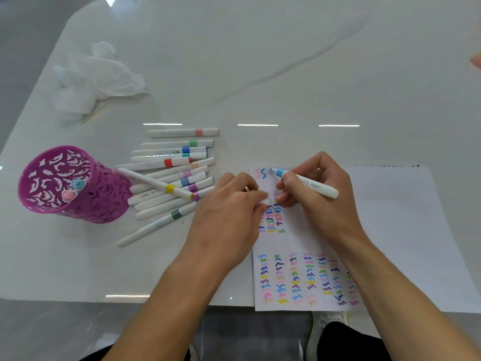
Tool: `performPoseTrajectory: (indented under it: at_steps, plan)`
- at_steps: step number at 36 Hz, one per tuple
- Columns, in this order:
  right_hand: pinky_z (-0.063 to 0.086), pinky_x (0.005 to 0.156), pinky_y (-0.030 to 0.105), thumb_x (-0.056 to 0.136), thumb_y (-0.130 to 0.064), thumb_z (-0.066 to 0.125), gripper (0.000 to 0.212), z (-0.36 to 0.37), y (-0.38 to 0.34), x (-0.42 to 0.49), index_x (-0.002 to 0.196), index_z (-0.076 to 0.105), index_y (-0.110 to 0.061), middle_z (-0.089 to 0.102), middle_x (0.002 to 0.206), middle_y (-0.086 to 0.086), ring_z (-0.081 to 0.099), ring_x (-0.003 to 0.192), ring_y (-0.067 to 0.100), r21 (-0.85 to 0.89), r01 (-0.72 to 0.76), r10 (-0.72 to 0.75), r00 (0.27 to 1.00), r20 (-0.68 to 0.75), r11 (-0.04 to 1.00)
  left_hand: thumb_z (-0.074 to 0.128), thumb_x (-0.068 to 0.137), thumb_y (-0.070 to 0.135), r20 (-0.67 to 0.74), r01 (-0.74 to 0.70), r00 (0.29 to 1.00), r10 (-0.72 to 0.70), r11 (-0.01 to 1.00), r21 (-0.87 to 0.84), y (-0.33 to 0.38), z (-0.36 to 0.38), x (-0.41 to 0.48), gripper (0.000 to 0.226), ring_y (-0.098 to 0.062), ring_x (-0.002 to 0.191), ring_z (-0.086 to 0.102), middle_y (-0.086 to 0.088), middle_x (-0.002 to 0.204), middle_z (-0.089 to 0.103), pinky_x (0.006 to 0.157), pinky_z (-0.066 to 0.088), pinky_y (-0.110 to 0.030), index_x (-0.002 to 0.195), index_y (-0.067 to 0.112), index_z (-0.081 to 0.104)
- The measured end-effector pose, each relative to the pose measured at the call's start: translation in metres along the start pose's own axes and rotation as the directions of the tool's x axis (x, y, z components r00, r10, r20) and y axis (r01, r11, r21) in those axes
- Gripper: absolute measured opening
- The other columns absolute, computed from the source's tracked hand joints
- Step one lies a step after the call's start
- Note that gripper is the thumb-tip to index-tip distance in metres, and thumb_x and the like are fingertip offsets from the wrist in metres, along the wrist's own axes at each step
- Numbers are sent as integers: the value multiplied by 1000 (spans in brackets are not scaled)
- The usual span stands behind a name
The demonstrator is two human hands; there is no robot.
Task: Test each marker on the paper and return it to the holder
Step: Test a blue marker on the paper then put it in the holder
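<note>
Light-blue marker [307,182] is the one under test. From the head view we see the right hand [316,201] gripping it like a pen, fingers closed round the barrel near the coloured collar. Its uncapped tip is at the far left corner of the paper [294,243], just beside a blue squiggle and a pink one. We take that low grip to be for control of the stroke. The left hand [229,204] rests on the paper's left edge, which we judge pins the sheet against the drag of the tip. Its curled fingers pinch what we think is the white cap [266,201], ready for recapping. Rows of coloured squiggles fill the nearer part of the sheet, and a second sheet [403,230] lies to its right. Left of the hands, on the bench [260,61], a heap of loose markers [171,178] lies capped and within reach. Further left stands the purple holder [109,201], pierced with a leaf pattern. Inside it we make out only two markers, a blue-topped one [78,184] and a pink-topped one [68,195], so by our reckoning most of the returning is not yet done. A crumpled tissue [96,79] lies at the far left.
</note>
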State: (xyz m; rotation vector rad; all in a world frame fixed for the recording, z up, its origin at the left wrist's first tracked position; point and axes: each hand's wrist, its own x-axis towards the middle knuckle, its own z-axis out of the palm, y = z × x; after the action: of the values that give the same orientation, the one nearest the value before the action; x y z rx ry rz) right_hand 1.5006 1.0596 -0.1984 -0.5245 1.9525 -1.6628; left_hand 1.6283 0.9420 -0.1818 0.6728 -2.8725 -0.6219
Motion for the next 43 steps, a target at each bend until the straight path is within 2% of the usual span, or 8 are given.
performPoseTrajectory:
  at_steps: [9,14,20,28,32,37,40,43]
  plan:
    - [63,70,40,96,-7,69,13,9,7,2,92,57,-2,77,80,14,77,72,27,-8,-30,30,1000,-2,1000,64,94,29,23,-4,1000,3,1000,9,-7,-1,-3,25,-12,107,52,10,122,62,88,50,-30,117,25,74]
    - [63,70,41,95,-7,69,12,10,8,3,92,59,-2,77,79,13,77,71,26,-35,-45,45,999,3,998,66,93,28,35,7,999,-8,1000,20,-8,0,-3,23,-13,108,52,10,124,64,90,47,-27,115,26,75]
    - [63,76,55,94,-14,72,18,9,8,4,91,59,-1,77,77,10,78,69,25,-92,-53,55,998,16,994,66,94,29,47,20,999,-22,999,37,-5,-2,-2,25,-14,111,52,9,127,64,93,42,-23,117,27,74]
    - [62,69,50,90,-10,73,16,10,4,2,88,60,-1,75,73,10,75,62,22,-124,-62,58,998,-37,990,63,96,31,50,54,997,-56,998,36,-3,-2,-3,27,-12,114,49,12,132,61,95,40,-22,122,29,71]
    - [61,67,51,89,-11,73,18,8,3,1,85,58,-2,74,72,10,73,60,22,-126,-66,59,997,-58,990,61,96,33,55,70,996,-71,997,15,1,-1,-3,28,-12,115,47,14,133,60,95,34,-18,123,30,70]
    - [60,68,50,89,-13,73,19,10,3,1,83,58,-4,74,71,10,74,61,23,-144,-55,54,998,-13,988,59,98,34,59,72,996,-73,997,15,-2,-3,-4,29,-10,118,44,16,136,57,98,34,-19,126,32,68]
    - [59,62,42,91,-7,70,16,9,1,1,84,57,-3,74,72,12,73,61,24,-89,-46,46,999,-5,995,60,97,33,54,71,996,-72,997,11,-3,-4,-3,29,-10,117,45,16,134,58,98,33,-18,125,31,68]
    - [56,57,35,95,-1,62,14,6,-4,2,86,54,-6,73,72,13,68,59,28,47,-63,64,998,-16,997,61,97,33,60,76,995,-75,997,1,-3,-3,-3,29,-9,117,45,16,134,59,96,28,-14,124,30,69]
